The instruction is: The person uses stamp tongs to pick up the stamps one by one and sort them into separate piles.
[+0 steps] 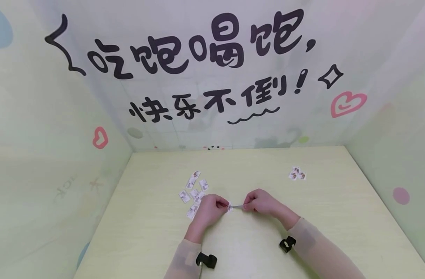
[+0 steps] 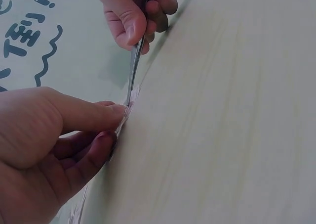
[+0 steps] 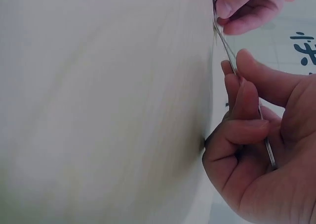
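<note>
My right hand [image 1: 262, 202] grips slim metal tweezers [image 2: 133, 68], their shaft running back into the palm in the right wrist view. The tweezers point leftward, and their tips meet a small thin printed piece [image 2: 134, 96], like a paper sticker. My left hand [image 1: 212, 212] pinches that piece between thumb and fingers, low over the table. Its fingers cover much of the print. Just left of this hand lie several similar white printed pieces [image 1: 184, 196], some overlapping, one a longer strip [image 1: 193, 180].
On the pale wooden table [image 1: 254, 248], a small cluster of printed pieces [image 1: 294, 175] lies at the back right. Printed cloth walls [image 1: 184, 135] enclose the back and both sides. Black straps [image 1: 207, 260] sit on both sleeved wrists.
</note>
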### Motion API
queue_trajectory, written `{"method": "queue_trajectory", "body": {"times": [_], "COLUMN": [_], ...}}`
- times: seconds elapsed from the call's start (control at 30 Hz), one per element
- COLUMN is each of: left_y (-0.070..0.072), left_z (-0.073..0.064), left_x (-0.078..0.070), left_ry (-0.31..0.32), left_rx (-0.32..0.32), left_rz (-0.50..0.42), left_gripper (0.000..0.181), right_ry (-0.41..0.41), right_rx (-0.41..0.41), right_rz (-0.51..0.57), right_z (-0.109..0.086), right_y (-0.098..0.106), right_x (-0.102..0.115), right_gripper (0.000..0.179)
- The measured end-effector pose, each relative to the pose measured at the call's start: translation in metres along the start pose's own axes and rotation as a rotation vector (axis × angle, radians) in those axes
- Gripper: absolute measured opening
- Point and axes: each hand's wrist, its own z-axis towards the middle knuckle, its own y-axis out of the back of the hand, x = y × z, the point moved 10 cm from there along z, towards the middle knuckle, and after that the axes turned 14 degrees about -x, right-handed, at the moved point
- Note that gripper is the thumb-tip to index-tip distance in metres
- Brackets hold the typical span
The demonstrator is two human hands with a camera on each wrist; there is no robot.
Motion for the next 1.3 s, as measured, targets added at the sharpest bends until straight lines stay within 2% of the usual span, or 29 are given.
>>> {"method": "queue_trajectory", "body": {"times": [0.17, 0.3, 0.37, 0.47, 0.7, 0.83, 0.97, 1.3], "left_y": [0.003, -0.005, -0.010, -0.014, -0.017, -0.017, -0.017, -0.011], "left_z": [0.001, -0.002, -0.003, -0.004, -0.003, -0.004, -0.004, -0.007], "left_x": [-0.009, -0.014, -0.017, -0.017, -0.014, -0.011, -0.009, -0.012], "left_ry": [-0.060, -0.109, -0.136, -0.150, -0.131, -0.081, -0.033, 0.016], "left_rx": [-0.018, 0.054, 0.092, 0.114, 0.103, 0.092, 0.061, -0.017], "left_rz": [0.016, 0.012, 0.010, 0.010, 0.014, 0.006, 0.013, 0.038], "left_gripper": [0.012, 0.015, 0.016, 0.015, 0.016, 0.016, 0.012, 0.007], "right_ry": [0.039, 0.062, 0.066, 0.063, 0.051, 0.035, 0.014, -0.047], "right_rx": [0.096, 0.182, 0.207, 0.221, 0.207, 0.168, 0.123, 0.017], "right_rz": [-0.051, -0.097, -0.116, -0.127, -0.142, -0.122, -0.090, -0.025], "right_z": [0.003, 0.005, 0.006, 0.007, 0.007, 0.004, -0.002, -0.014], "right_y": [0.005, 0.006, 0.006, 0.007, 0.008, 0.010, 0.012, 0.014], "right_x": [0.002, 0.006, 0.009, 0.012, 0.012, 0.009, 0.005, -0.005], "right_gripper": [0.008, 0.007, 0.006, 0.006, 0.007, 0.005, 0.005, 0.006]}}
